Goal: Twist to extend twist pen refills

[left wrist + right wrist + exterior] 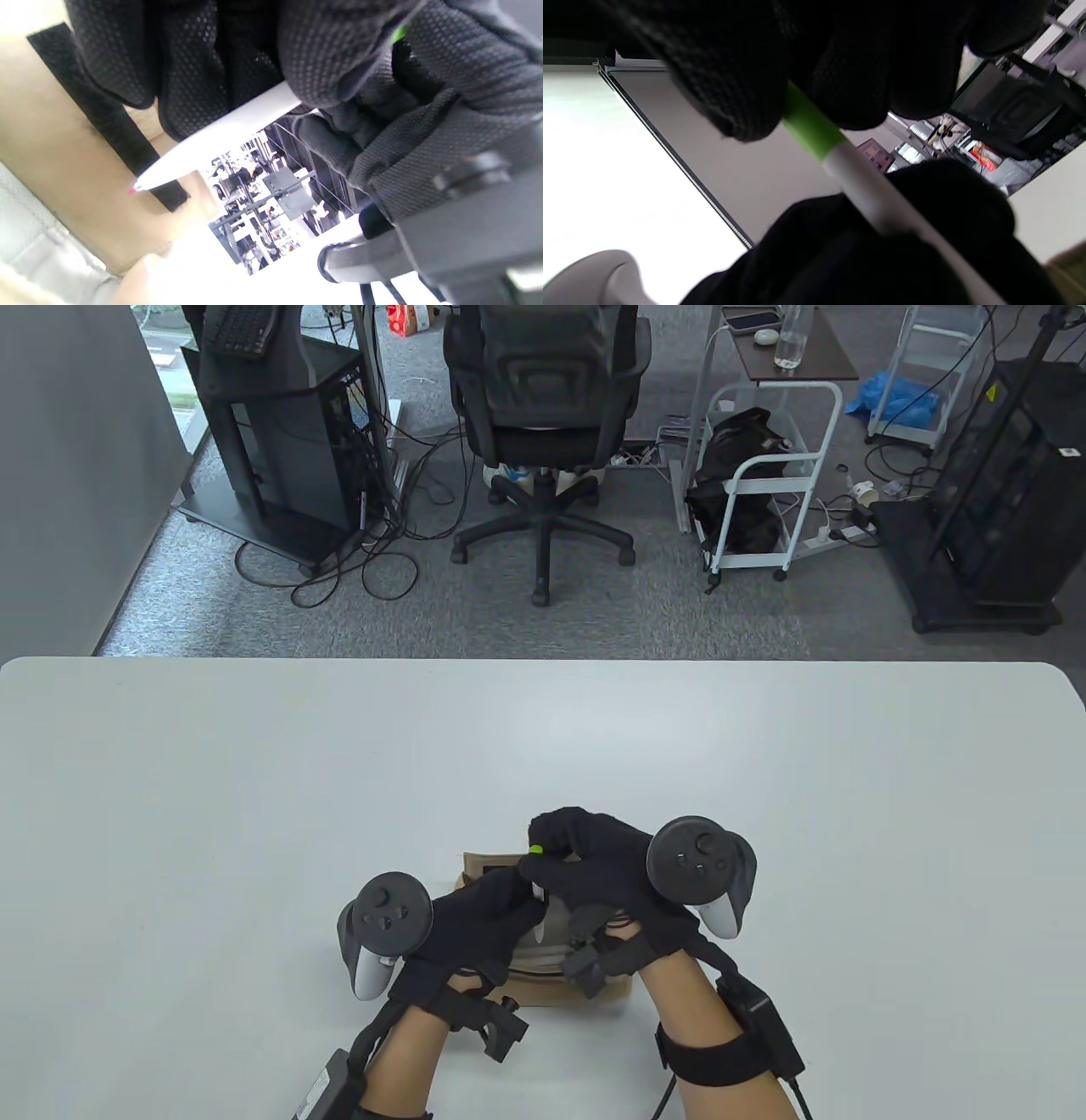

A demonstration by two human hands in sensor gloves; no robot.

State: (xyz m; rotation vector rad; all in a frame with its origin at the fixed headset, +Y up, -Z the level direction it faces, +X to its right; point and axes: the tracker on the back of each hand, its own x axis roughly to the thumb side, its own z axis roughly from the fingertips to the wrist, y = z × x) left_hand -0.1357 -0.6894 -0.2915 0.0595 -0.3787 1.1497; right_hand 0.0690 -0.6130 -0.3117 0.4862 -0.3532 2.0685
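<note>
A white twist pen (pixel 538 909) with a green top end (pixel 535 850) is held upright-ish between both gloved hands, low in the table view's centre. My left hand (pixel 513 903) grips the white barrel (pixel 220 135). A small red tip (pixel 132 191) shows at the barrel's lower end. My right hand (pixel 553 848) pinches the green end (pixel 808 125) between thumb and fingers (pixel 734 84). The two hands touch each other around the pen. The barrel's middle is hidden by the gloves.
Under the hands lies a brown cardboard box (pixel 480 867) holding a grey pouch (pixel 556 929). Beyond the white table's (pixel 543 729) far edge stand an office chair (pixel 543 432), a white cart (pixel 764 475) and a computer stand (pixel 271 432).
</note>
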